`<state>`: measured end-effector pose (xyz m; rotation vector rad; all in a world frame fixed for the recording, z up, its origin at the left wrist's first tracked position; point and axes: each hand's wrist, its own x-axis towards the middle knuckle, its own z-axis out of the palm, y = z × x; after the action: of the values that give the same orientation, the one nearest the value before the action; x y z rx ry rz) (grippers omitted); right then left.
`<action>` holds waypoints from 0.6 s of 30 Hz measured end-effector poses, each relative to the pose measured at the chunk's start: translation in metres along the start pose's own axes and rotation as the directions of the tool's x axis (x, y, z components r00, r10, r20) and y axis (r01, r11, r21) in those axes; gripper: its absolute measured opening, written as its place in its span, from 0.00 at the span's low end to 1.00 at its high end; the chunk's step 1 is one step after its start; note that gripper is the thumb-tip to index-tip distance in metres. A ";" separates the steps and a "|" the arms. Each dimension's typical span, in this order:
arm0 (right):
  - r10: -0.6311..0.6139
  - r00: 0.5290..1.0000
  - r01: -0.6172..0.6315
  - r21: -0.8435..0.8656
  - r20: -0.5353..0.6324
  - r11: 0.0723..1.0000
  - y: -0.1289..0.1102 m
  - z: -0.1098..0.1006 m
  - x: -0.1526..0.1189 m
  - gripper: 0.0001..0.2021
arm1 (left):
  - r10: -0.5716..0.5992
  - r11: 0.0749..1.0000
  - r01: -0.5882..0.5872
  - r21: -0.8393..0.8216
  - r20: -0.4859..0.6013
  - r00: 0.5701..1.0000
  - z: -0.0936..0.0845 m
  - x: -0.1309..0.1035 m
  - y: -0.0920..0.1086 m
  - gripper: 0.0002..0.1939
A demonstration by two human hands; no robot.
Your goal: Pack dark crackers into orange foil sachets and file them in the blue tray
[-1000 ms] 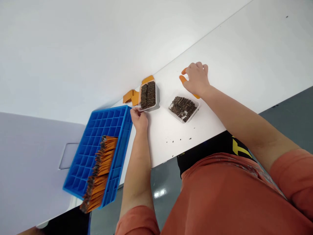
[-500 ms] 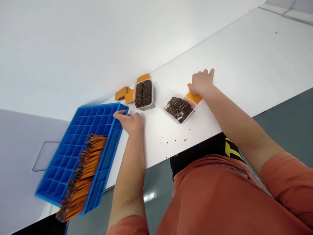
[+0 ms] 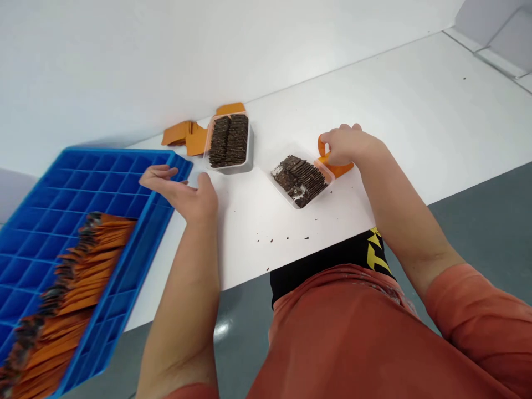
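My left hand (image 3: 178, 191) hovers with its fingers apart over the right edge of a blue compartment tray (image 3: 141, 244); nothing is in it. Orange pieces with dark ends (image 3: 87, 277) lie in a long row on the tray. My right hand (image 3: 341, 145) pinches a curled orange piece (image 3: 321, 145), and more orange material lies beneath the fingers. Just left of that hand is a clear tub of thin dark pieces (image 3: 301, 180), with whitish patches among them. A second tub (image 3: 228, 141) holds dark pieces stacked in two rows.
Folded orange pieces (image 3: 178, 133) lie behind the tray, beside the second tub. Small dark crumbs (image 3: 287, 238) are scattered on the white table (image 3: 257, 216) near its front edge. A white wall rises behind the table.
The view has shifted, so the blue tray looks larger and further left. My right hand's fingers have drawn in, and the orange piece is now lifted and curled.
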<state>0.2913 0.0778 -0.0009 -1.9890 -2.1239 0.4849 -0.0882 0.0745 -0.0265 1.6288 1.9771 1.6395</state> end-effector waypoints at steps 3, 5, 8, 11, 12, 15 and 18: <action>0.020 0.998 -0.021 -0.014 -0.056 1.000 0.003 0.003 0.003 0.17 | 0.010 1.000 -0.008 0.027 -0.076 0.997 -0.002 -0.001 0.010 0.38; 0.084 0.992 -0.083 0.011 -0.098 0.996 0.006 0.003 0.003 0.23 | 0.016 0.999 -0.013 0.031 -0.111 0.994 -0.004 -0.002 0.013 0.37; 0.124 0.982 -0.121 0.031 -0.143 0.992 0.011 -0.004 0.000 0.35 | 0.034 0.999 -0.032 0.019 -0.125 0.992 -0.007 -0.003 0.014 0.36; 0.021 0.998 -0.023 -0.042 -0.066 0.999 0.016 -0.013 -0.002 0.44 | 0.070 0.997 -0.072 -0.018 -0.083 0.994 -0.008 -0.003 0.012 0.37; 0.002 1.000 -0.004 -0.072 -0.022 0.997 0.018 -0.015 -0.003 0.44 | 0.078 0.996 -0.080 -0.026 -0.063 0.995 -0.008 -0.002 0.011 0.37; 0.040 0.999 -0.036 -0.103 0.035 0.994 0.023 -0.016 -0.002 0.41 | 0.092 0.996 -0.092 0.004 -0.078 0.993 -0.007 0.001 0.008 0.39; 0.009 1.000 -0.010 -0.087 -0.014 0.996 0.031 -0.012 0.000 0.33 | 0.158 0.987 -0.153 0.045 -0.138 0.978 -0.007 0.002 0.005 0.39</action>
<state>0.3244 0.0805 -0.0013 -2.0424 -2.1636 0.3858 -0.0906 0.0708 -0.0183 1.7676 1.9968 1.8334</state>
